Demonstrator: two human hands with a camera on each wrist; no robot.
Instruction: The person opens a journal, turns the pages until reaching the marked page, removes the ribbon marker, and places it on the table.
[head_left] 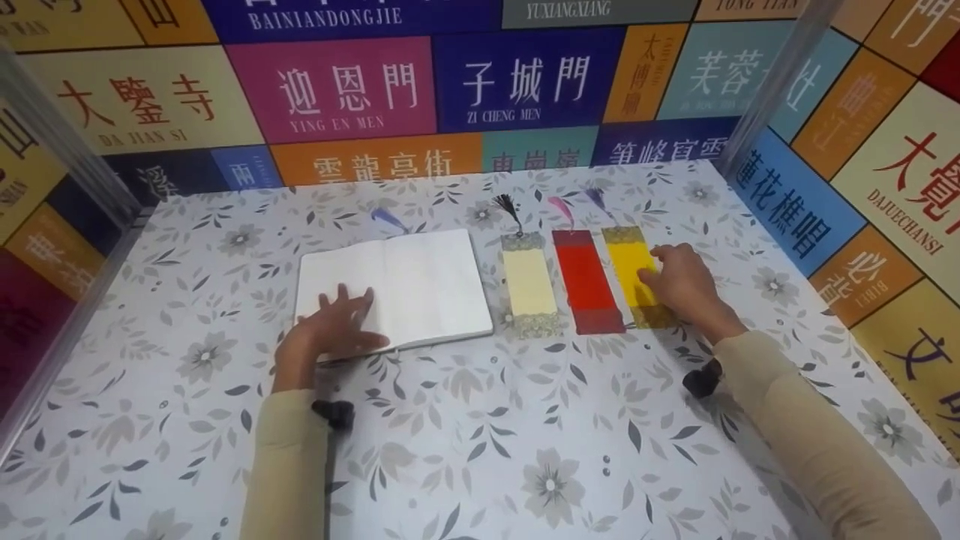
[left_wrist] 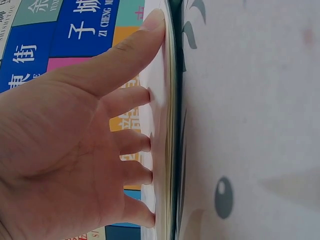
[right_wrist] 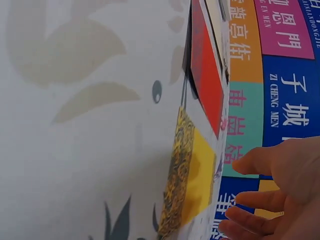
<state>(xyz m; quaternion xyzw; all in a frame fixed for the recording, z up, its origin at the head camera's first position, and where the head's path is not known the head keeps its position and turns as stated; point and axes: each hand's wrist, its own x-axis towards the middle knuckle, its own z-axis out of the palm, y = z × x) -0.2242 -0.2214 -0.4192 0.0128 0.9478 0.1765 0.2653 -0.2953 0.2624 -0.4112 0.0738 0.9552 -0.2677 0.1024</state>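
A notebook (head_left: 431, 289) lies spread at blank white pages, a blue tassel (head_left: 388, 218) poking out past its top edge. My left hand (head_left: 330, 330) rests on the left page near the lower edge, fingers spread; the left wrist view shows the fingertips on the paper and the thumb along the page edge. To the right, my right hand (head_left: 688, 289) hovers at the right edge of a yellow bookmark (head_left: 628, 262) with a patterned band at each end. In the right wrist view its fingers (right_wrist: 260, 200) stand apart above the bookmark, holding nothing.
A red bookmark (head_left: 587, 279) and a cream bookmark (head_left: 529, 279) lie between notebook and yellow bookmark, with pink and black tassels at their tops. Beneath everything is a floral-print tabletop (head_left: 465, 450). Panels with large lettering (head_left: 525, 82) wall in the back and sides.
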